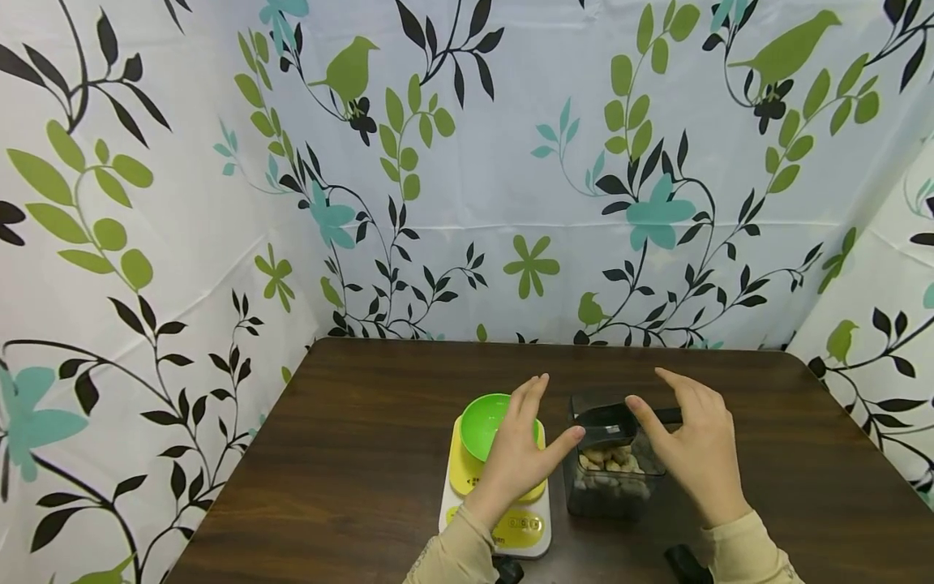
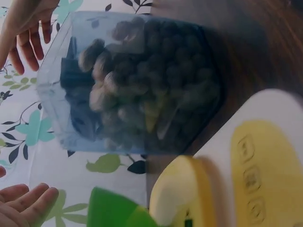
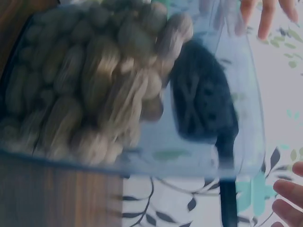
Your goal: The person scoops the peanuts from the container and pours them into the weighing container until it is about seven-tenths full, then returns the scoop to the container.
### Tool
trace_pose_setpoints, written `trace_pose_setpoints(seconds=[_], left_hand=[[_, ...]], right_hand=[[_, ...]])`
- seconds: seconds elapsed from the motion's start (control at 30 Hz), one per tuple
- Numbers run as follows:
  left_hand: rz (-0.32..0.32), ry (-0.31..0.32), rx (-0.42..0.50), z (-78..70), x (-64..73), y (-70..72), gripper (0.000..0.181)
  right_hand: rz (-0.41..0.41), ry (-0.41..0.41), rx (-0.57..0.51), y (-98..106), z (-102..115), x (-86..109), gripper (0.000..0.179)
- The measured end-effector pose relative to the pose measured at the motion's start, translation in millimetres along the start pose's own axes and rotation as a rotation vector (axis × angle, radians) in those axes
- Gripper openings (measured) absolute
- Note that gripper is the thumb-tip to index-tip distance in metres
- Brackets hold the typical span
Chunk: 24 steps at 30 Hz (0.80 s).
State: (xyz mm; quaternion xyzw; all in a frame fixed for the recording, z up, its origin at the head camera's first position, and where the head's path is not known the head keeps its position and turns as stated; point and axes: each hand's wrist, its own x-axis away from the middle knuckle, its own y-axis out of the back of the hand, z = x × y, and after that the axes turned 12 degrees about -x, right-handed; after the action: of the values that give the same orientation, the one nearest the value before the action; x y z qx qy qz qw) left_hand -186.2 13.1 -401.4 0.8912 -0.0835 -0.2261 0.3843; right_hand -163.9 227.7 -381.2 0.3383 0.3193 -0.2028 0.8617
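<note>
My left hand (image 1: 520,454) is held in the air over the kitchen scale (image 1: 536,527), fingers extended and thumb apart, holding nothing. A green bowl (image 1: 477,426) sits on the scale's yellow platform, partly hidden by that hand. Just right of it stands a clear plastic container (image 1: 606,507) with peanuts in their shells (image 3: 120,90). On top of the peanuts rests a black scoop (image 3: 201,94), its handle sticking out past the container's right rim. My right hand (image 1: 696,454) hovers at that right side, fingers extended and nothing in it; the head view shows it in front of part of the handle.
A dark brown wooden table (image 1: 328,454) carries everything. Patterned cloth (image 1: 467,162) with leaves and birds hangs behind the table and along both sides. Black wrist straps show at both sleeves (image 1: 751,551).
</note>
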Motion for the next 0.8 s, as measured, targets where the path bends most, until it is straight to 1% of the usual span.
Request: trace_pose_setpoints(seconds=[0.07, 0.17, 0.37, 0.6, 0.67, 0.8], left_hand=[[0.025, 0.0, 0.028, -1.5, 0.7, -4.1, 0.075], [0.056, 0.001, 0.046, -3.2, 2.2, -10.4, 0.076], [0.107, 0.015, 0.06, -5.3, 4.2, -21.0, 0.077], [0.151, 0.008, 0.051, -6.2, 6.9, -32.4, 0.077], [0.157, 0.007, 0.046, -6.4, 7.6, -35.2, 0.077], [0.166, 0.002, 0.042, -6.0, 8.3, -39.8, 0.077]], right_hand=[[-0.017, -0.028, -0.008, 3.2, -5.7, -0.4, 0.054], [-0.028, -0.08, -0.012, 6.9, -13.0, 1.2, 0.053], [-0.013, -0.172, -0.003, 10.9, -24.4, 6.2, 0.053], [0.09, -0.329, 0.016, 12.1, -31.2, 9.9, 0.06], [0.11, -0.353, 0.022, 11.2, -33.9, 11.1, 0.061], [0.126, -0.373, 0.016, 10.1, -38.8, 13.2, 0.062]])
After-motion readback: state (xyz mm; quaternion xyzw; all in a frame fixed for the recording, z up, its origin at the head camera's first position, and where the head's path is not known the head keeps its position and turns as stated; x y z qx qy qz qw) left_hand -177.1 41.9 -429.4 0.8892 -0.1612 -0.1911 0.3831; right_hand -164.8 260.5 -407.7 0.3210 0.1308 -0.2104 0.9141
